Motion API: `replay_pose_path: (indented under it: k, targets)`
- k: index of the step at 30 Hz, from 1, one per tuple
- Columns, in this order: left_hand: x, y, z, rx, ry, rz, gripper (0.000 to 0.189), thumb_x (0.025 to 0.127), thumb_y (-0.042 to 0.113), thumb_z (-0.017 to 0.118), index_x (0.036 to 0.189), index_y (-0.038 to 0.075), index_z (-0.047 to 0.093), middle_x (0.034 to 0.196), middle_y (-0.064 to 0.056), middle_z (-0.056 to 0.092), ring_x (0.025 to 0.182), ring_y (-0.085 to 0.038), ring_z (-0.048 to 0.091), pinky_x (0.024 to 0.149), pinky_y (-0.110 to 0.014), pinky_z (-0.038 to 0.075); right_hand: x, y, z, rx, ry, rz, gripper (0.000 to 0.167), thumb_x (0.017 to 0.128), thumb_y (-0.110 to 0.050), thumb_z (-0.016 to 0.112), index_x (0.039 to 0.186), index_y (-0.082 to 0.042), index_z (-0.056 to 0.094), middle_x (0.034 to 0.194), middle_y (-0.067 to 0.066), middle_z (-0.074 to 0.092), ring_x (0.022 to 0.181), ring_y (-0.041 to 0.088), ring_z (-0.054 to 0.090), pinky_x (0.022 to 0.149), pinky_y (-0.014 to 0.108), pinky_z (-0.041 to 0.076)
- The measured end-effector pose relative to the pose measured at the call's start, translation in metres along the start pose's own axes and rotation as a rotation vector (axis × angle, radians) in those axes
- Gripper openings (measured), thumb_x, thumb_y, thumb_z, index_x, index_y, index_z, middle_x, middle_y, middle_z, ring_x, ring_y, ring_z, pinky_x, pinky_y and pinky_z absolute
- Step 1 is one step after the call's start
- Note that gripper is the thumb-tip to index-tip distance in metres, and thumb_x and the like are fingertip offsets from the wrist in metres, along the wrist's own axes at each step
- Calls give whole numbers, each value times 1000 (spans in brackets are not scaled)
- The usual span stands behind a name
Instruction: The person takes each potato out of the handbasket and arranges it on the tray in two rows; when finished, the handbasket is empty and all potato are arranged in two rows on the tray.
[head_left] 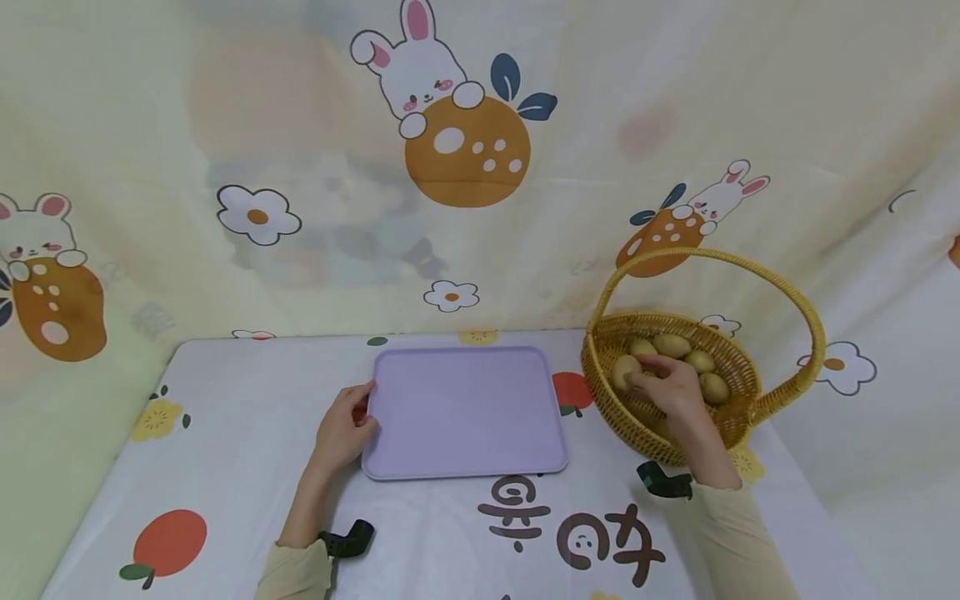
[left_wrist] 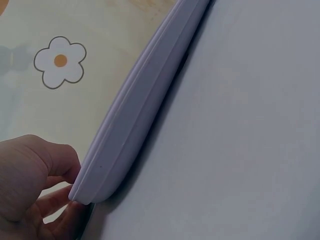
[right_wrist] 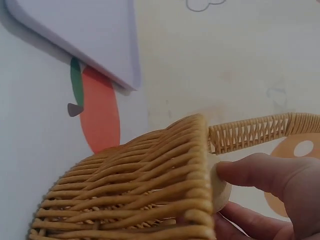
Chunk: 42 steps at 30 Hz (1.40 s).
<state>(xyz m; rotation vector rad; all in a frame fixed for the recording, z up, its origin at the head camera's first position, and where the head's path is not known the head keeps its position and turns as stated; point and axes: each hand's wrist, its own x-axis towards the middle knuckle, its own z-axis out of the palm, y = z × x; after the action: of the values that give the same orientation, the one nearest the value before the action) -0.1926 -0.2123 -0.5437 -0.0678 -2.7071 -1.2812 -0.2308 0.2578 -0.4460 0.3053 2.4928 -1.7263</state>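
Observation:
A lilac rectangular tray (head_left: 465, 412) lies on the table with nothing on it. My left hand (head_left: 343, 429) grips its left edge; in the left wrist view the thumb and fingers (left_wrist: 62, 160) close about the tray's rim (left_wrist: 120, 135). To the right stands a woven wicker basket (head_left: 617, 417) with a tall arched handle. Inside it, my right hand (head_left: 675, 390) pinches a potato (head_left: 625, 372) near the left wall. Several more potatoes (head_left: 671, 345) lie around that hand. The right wrist view shows the held potato (right_wrist: 220, 192) partly hidden behind the basket's rim.
The basket handle (head_left: 806, 325) arches over the right side, above the right forearm. A white printed cloth (head_left: 247, 450) covers the table, and a patterned curtain (head_left: 322, 275) hangs right behind it. Dark wrist cameras (head_left: 348, 540) sit at both cuffs.

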Motion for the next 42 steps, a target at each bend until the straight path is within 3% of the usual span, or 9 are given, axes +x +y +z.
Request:
replay_pose_path:
  k: [7,19,27,35,42]
  targets:
    - [0,1,-1,9,3,0,58,80,-1,60,138,-4,53,125,-21,57,99,-30,59,86,-42,47,0,-2,-1,31,0,1,57,95,-10,62,144,8,41,126,17,48,81,1,63,79,26,55]
    - [0,-4,2,15,8,14,58,80,-2,60,138,-5,53,125,-21,58,99,-29,60,85,-42,47,3,1,6,133,-20,-63,60,94,-10,65,145,8,39,129,18,45,82,1,65,75,20,54]
    - [0,-2,2,0,14,16,58,79,-2,60,137,-5,54,125,-20,58,99,-29,60,87,-42,48,1,-4,11,135,-23,-93,62,93,-15,67,144,7,42,126,14,48,79,3,68,75,20,53]
    - [1,-2,2,0,22,16,58,79,-2,61,137,-4,54,126,-20,58,98,-27,60,85,-41,48,1,-12,37,178,75,-189,55,91,-8,67,141,3,49,130,17,52,82,-1,66,74,17,52]
    - [1,-3,2,12,19,18,58,80,-1,62,137,-4,54,126,-19,58,97,-27,60,84,-40,48,3,-20,57,177,62,-196,52,90,-10,69,139,1,53,124,15,56,83,1,65,74,17,51]
